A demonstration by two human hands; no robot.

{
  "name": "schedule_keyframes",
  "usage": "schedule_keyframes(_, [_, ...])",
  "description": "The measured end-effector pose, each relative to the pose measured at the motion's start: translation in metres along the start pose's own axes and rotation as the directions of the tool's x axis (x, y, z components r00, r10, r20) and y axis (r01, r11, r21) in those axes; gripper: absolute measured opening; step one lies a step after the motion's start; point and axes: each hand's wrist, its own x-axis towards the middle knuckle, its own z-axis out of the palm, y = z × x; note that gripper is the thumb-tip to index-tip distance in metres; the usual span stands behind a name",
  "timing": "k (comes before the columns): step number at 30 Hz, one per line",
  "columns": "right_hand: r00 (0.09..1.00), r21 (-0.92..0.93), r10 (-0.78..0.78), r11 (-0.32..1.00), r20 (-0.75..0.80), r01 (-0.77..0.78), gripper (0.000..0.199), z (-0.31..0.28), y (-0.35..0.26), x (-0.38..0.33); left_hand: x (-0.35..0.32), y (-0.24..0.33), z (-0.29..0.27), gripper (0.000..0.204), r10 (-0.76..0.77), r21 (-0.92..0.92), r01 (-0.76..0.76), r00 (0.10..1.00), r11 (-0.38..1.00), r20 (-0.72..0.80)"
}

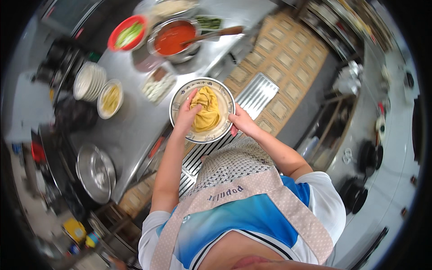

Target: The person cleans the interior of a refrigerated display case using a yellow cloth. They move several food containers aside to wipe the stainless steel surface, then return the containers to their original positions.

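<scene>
In front of my body I hold a white plate [201, 136] with a dark patterned rim; it could be a shallow bowl. My right hand [241, 119] is closed on its right rim, thumb on top and fingers beneath. A crumpled yellow cloth [208, 118] lies against the inside of the plate. My left hand [185, 116] is pressed on the cloth with its fingers curled, gripping the cloth's left part. Beyond the plate, on the steel table [130, 130], sits a blurred tray of white pieces [158, 90].
At the far end of the table stand a pot of red sauce [168, 37] with a wooden-handled utensil [225, 31] and a red basket [114, 39] of greens. Left are stacked white dishes [85, 81], a bowl [104, 112] with yellow contents and a metal basin [92, 173]. A drain grate [257, 92] crosses the floor.
</scene>
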Motion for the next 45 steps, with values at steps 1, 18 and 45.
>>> schedule_keyframes(1, [0.999,0.047,-0.008,0.999,-0.045,0.01,0.046,-0.033,0.003,-0.01,0.02,-0.007,0.034,0.053,0.004,0.05,-0.007,0.998,0.999,0.063])
schedule_keyframes(18, [0.761,0.416,0.112,0.883,-0.639,0.219,0.03,-0.476,-0.027,-0.039,0.307,0.03,0.501,0.022,0.371,0.46,-0.829,0.555,0.319,0.744])
schedule_keyframes(45, [0.632,0.397,0.106,0.852,-0.768,0.341,0.027,-1.085,-0.251,0.238,0.912,-0.027,0.93,0.022,0.182,0.476,-0.861,0.505,0.182,0.844])
